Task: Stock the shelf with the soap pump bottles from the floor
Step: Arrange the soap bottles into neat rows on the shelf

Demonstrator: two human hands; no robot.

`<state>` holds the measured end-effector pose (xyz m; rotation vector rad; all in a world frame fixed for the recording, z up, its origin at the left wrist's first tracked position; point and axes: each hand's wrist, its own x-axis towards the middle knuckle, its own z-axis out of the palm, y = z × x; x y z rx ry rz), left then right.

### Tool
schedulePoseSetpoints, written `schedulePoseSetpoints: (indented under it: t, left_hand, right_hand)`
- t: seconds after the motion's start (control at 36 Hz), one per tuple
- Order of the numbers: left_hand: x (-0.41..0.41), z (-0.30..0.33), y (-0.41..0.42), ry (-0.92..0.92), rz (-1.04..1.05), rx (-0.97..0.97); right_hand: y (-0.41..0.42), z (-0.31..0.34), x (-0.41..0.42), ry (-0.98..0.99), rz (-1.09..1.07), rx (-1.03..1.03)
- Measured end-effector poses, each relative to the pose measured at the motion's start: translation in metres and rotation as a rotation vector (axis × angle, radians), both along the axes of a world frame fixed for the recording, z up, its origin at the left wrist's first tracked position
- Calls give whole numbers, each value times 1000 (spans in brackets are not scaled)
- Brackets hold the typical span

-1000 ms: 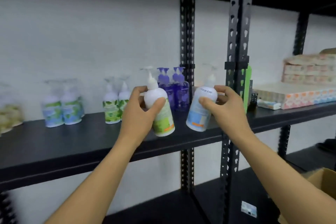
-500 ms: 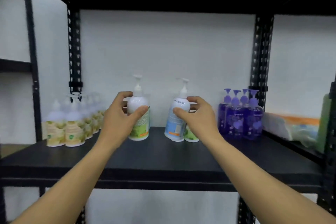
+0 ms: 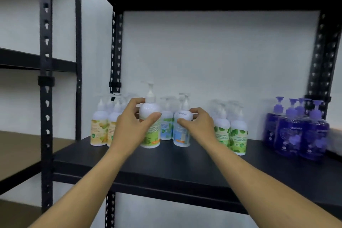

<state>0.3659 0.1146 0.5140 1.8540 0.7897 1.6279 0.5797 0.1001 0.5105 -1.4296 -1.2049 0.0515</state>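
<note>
My left hand grips a white pump bottle with a green label, upright, its base at the black shelf. My right hand grips a white pump bottle with a blue label, standing upright on the shelf just right of the first. Both bottles sit in front of a row of similar blue-labelled bottles against the white wall.
Yellow-labelled pump bottles stand to the left, green-leaf ones to the right, purple pump bottles at the far right. Black perforated uprights frame the bay. A tan shelf lies to the left.
Both hands have carried their bottles further in and down onto the shelf, in front of the back row. The camera has moved closer and swung left.
</note>
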Motion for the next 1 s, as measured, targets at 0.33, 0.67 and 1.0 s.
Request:
schedulePoseSetpoints:
  t: [0.33,0.67,1.0]
  left_hand:
    - [-7,1,10,-3,-45,16]
    - [-6,-5,16,1,-55,8]
    - [-7,-5,18,5,-59,23]
  right_hand:
    - [32,-12,0,-10,-38,-46]
    - [42,-18,1,-26,-53,-62]
    - [48,-20,0,-28,-67,-75]
